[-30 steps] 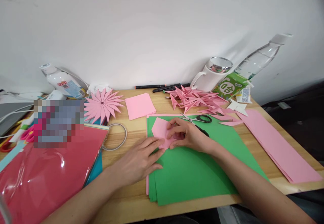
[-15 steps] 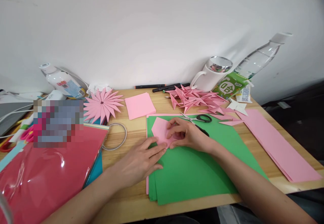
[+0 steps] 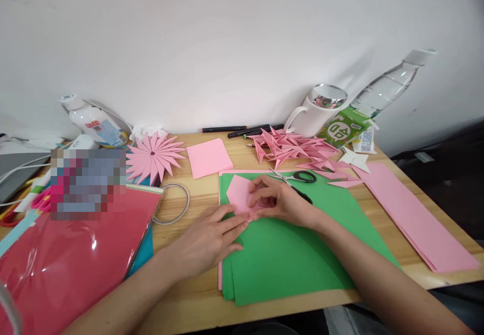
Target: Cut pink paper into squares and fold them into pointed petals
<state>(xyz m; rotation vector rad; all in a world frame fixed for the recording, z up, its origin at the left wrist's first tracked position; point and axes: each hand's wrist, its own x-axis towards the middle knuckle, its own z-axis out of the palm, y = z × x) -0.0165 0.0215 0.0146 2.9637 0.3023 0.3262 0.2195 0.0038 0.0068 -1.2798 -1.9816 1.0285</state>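
Note:
A folded piece of pink paper (image 3: 239, 193) lies on the green sheets (image 3: 302, 259), its top end coming to a blunt point. My left hand (image 3: 217, 234) rests flat from the left, fingers stretched out, with fingertips on the paper's lower edge. From the right, my right hand (image 3: 276, 201) bends its fingers and thumb around the paper's right side and pinches it; that part is mostly hidden. Just behind my right hand lie scissors (image 3: 304, 176) with black handles, partly covered by it.
Behind are square pink sheets (image 3: 209, 158), a pink paper star wheel (image 3: 152, 154) and folded pink pieces (image 3: 287, 148). A white mug (image 3: 313, 113) and a clear bottle (image 3: 389, 88) stand at the wall. Pink strips (image 3: 419, 219) lie right; a tape roll (image 3: 188, 201) and red packet (image 3: 86, 254) lie left.

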